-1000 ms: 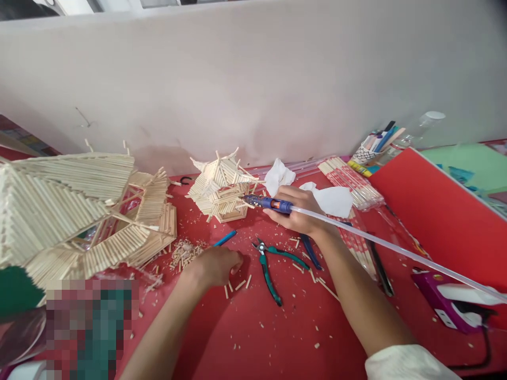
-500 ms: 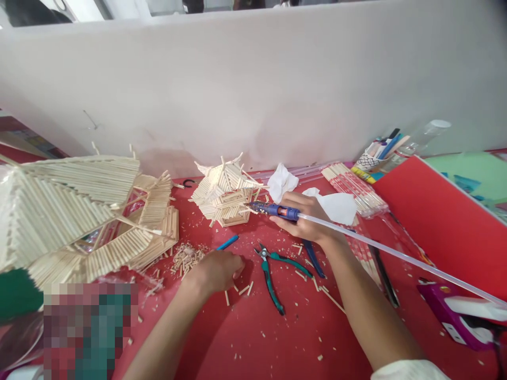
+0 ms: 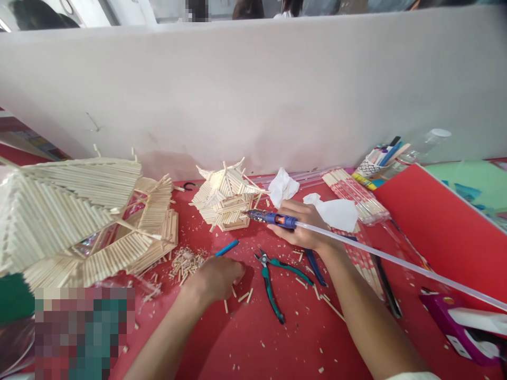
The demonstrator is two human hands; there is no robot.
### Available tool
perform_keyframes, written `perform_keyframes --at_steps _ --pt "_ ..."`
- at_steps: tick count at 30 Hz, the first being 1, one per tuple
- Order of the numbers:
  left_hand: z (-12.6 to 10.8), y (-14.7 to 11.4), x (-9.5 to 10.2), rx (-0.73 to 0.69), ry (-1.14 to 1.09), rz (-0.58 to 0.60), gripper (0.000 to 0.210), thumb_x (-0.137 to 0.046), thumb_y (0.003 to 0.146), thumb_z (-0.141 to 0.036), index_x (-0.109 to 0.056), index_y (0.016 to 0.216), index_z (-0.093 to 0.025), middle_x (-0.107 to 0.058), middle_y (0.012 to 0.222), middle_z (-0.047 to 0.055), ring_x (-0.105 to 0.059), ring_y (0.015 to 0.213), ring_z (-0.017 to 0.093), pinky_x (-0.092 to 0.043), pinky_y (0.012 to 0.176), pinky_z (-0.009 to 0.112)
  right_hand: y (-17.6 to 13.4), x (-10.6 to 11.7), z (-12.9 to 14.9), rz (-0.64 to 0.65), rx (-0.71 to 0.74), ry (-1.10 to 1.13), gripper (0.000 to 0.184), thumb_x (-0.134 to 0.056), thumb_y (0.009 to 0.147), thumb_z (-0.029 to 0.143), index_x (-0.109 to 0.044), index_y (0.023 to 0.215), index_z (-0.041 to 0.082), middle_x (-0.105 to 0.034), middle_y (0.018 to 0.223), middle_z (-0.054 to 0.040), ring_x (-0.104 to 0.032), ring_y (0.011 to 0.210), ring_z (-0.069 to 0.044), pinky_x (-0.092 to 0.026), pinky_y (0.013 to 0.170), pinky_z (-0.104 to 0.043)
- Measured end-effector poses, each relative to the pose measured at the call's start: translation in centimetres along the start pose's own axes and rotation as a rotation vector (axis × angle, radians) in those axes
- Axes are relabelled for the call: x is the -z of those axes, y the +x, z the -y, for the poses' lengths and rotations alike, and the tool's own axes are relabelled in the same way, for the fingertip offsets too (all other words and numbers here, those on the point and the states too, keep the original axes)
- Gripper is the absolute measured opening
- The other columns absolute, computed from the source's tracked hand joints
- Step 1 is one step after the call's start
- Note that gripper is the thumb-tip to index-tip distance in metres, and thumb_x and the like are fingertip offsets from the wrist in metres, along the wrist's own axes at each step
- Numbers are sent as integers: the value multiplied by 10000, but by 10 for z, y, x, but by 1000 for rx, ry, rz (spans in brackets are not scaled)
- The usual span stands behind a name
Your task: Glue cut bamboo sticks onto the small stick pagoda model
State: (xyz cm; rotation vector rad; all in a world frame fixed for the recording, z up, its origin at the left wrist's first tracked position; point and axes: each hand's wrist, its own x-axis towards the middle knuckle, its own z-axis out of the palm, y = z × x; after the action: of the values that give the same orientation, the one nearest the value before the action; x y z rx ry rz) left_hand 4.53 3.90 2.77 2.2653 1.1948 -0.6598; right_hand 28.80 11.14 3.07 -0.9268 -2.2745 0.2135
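Observation:
My right hand (image 3: 303, 224) is wrapped round a blue glue gun (image 3: 273, 218). A long clear glue stick (image 3: 376, 254) runs out of its back end. The nozzle is at the front of a small pagoda-like model (image 3: 227, 192) made of pale wooden sticks; I cannot tell whether it touches. My left hand (image 3: 217, 275) rests low over the table with its fingers curled in. Whatever it holds, if anything, is hidden. A blue pen-like stick (image 3: 227, 247) lies just beyond it. Green-handled cutters (image 3: 264, 258) lie open between my hands.
A larger stick model (image 3: 75, 211) fills the left side. Stick offcuts (image 3: 186, 264) are heaped beside my left hand. Crumpled tissues (image 3: 283, 186), packs of wooden sticks (image 3: 354, 195), a pen cup (image 3: 371, 162), a red board (image 3: 439, 232) and a purple-and-white object (image 3: 463, 327) stand or lie on the right.
The view has tilted slightly, so everything sits a little lower. The glue gun's nozzle has shifted slightly left along the small model. My left hand has hardly moved.

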Motion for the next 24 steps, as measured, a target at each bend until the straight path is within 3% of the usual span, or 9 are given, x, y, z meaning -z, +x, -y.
perform_keyframes --at_steps 4,10,17,24 --pt "0 2 0 -3 23 -11 267 -583 778 -25 -731 897 -212 -783 1015 58 -748 953 224 -558 771 275 1 5 1 25 -63 108 312 -622 933 390 -501 700 221 -515 718 5 -480 624 -136 -354 589 -289" --pt "3 5 -9 5 -4 -22 275 -567 805 -49 -752 965 -174 -776 1031 124 -749 988 278 -583 834 346 2 5 3 127 -83 262 281 -620 937 378 -495 739 223 -533 744 8 -501 669 -142 -382 627 -285" --pt "7 6 -22 15 -1 -63 283 -501 854 -57 -721 996 -165 -768 1031 116 -743 996 271 -569 840 336 1 3 0 85 -94 224 283 -611 941 361 -496 723 222 -515 738 9 -491 643 -135 -371 596 -278" --pt "2 0 -13 -13 13 -50 319 -553 785 -12 -708 1020 -163 -769 1063 107 -737 979 270 -560 821 330 1 -1 -2 76 -43 186 321 -608 941 365 -473 686 223 -494 703 12 -472 624 -136 -347 575 -276"
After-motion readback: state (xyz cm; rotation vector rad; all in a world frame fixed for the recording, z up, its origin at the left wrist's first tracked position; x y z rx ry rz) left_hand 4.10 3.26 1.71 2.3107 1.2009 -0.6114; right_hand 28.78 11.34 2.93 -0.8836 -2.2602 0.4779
